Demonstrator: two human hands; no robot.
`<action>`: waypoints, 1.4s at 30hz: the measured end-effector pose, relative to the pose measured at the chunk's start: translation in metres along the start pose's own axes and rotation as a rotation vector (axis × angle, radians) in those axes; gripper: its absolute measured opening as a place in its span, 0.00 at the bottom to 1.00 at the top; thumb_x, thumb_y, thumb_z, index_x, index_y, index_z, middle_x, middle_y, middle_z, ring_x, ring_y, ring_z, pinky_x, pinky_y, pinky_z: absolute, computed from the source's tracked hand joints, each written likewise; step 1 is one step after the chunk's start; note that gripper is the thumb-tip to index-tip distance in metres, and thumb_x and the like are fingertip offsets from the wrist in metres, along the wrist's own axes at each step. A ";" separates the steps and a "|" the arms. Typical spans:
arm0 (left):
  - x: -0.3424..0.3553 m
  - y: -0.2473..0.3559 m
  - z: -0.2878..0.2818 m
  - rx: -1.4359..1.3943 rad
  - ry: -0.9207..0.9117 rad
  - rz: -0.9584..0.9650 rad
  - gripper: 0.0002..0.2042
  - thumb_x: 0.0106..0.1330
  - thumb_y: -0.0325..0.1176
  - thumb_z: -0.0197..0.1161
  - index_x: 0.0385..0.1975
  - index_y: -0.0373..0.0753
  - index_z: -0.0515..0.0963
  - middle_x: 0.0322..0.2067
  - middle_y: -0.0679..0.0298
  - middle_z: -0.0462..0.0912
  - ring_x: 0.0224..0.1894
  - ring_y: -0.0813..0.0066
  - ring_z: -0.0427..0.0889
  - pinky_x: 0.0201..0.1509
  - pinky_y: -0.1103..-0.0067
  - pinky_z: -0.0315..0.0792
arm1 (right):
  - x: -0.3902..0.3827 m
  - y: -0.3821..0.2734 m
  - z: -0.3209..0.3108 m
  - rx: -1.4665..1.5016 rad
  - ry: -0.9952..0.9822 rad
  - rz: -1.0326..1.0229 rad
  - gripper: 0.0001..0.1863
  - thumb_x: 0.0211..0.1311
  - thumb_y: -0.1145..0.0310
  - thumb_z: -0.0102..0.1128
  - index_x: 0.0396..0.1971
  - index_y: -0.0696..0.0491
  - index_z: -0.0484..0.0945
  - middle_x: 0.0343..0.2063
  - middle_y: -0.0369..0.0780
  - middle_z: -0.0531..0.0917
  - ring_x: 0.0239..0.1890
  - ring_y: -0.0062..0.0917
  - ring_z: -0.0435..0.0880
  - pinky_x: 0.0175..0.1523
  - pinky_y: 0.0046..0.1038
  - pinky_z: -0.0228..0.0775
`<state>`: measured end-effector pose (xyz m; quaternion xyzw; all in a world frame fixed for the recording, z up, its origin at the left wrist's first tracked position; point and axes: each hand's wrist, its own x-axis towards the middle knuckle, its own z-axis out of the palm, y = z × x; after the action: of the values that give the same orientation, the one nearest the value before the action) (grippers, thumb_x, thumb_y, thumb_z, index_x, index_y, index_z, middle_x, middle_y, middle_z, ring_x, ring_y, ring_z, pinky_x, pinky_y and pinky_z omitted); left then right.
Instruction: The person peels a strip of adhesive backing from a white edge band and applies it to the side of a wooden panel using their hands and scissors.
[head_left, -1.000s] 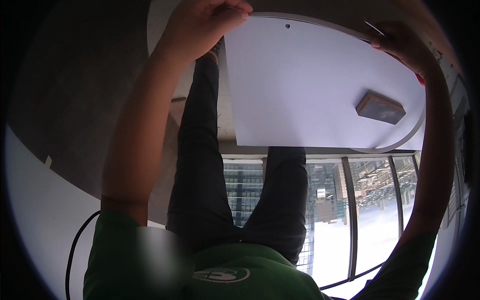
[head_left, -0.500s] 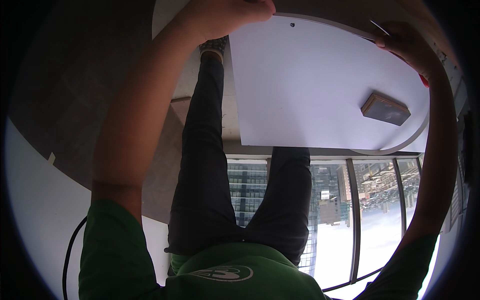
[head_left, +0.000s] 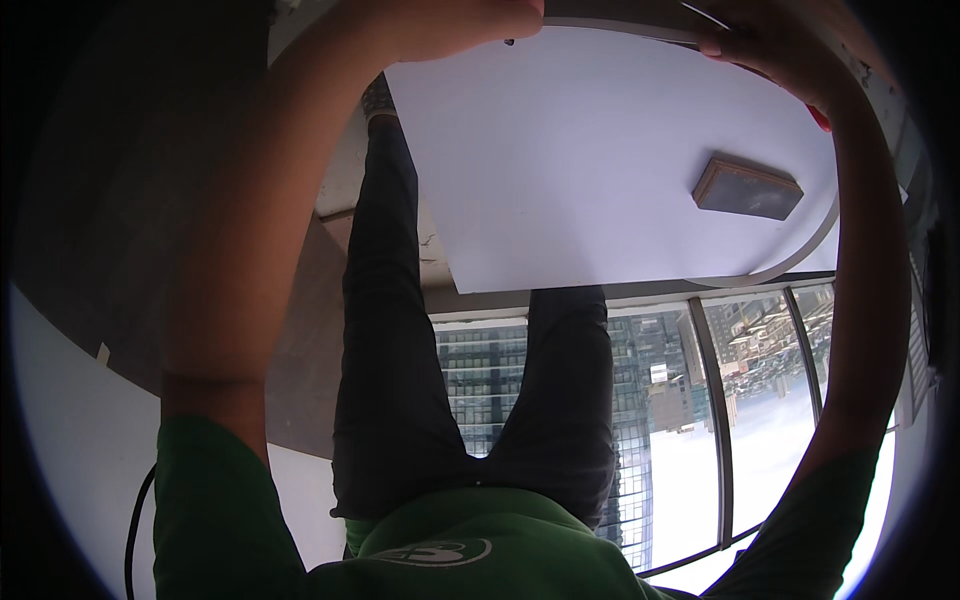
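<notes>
A large white panel spans the upper middle, with a thin edge strip along its far side. My left hand is closed at that far edge, its fingertips pinched on the strip beside a small dark spot on the panel. Farther right, my right hand curls over the same edge, its thumb near the strip. From its fingers juts a thin shiny tool, and a red part shows below the palm; whether they are one tool I cannot tell. The top of the picture cuts off part of both hands.
A dark rectangular block with brown sides rests on the panel's right part. Near it a pale curved strip loops past the panel's edge. My legs stretch beneath the panel. Windows and a black cable also show.
The panel and block sit farther left and higher in the picture. My left hand is now right beside the dark spot, which was clear of it before. My right hand appears farther up and left.
</notes>
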<state>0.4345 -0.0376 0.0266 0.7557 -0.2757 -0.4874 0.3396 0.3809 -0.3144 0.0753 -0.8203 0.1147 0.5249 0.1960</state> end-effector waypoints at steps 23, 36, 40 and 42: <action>0.042 0.047 0.045 -0.057 0.075 -0.011 0.08 0.59 0.33 0.63 0.29 0.34 0.83 0.26 0.57 0.86 0.29 0.71 0.84 0.36 0.76 0.76 | -0.007 0.012 0.005 -0.002 0.082 -0.127 0.18 0.55 0.55 0.70 0.38 0.55 0.85 0.25 0.41 0.84 0.30 0.27 0.80 0.39 0.32 0.70; 0.045 0.055 0.048 -0.094 0.064 0.030 0.09 0.60 0.34 0.65 0.32 0.34 0.84 0.27 0.59 0.87 0.28 0.74 0.84 0.35 0.78 0.77 | -0.007 0.017 0.007 -0.028 0.073 -0.176 0.18 0.54 0.56 0.71 0.34 0.57 0.84 0.22 0.41 0.82 0.27 0.26 0.78 0.35 0.30 0.68; 0.049 0.042 0.055 -0.104 0.085 0.016 0.09 0.60 0.34 0.65 0.32 0.34 0.84 0.26 0.59 0.87 0.28 0.76 0.84 0.35 0.79 0.76 | -0.003 0.017 0.008 -0.029 0.073 -0.175 0.19 0.54 0.56 0.72 0.34 0.57 0.84 0.22 0.41 0.82 0.28 0.26 0.79 0.35 0.30 0.69; 0.047 0.049 0.053 -0.145 0.066 -0.040 0.09 0.60 0.34 0.65 0.32 0.34 0.84 0.26 0.60 0.87 0.28 0.76 0.84 0.34 0.79 0.76 | -0.006 0.014 0.007 0.023 0.038 -0.117 0.19 0.53 0.56 0.72 0.35 0.57 0.85 0.23 0.41 0.83 0.29 0.26 0.80 0.36 0.30 0.69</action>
<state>0.3993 -0.1162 0.0238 0.7502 -0.2133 -0.4874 0.3925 0.3678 -0.3237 0.0752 -0.8330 0.0764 0.4956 0.2337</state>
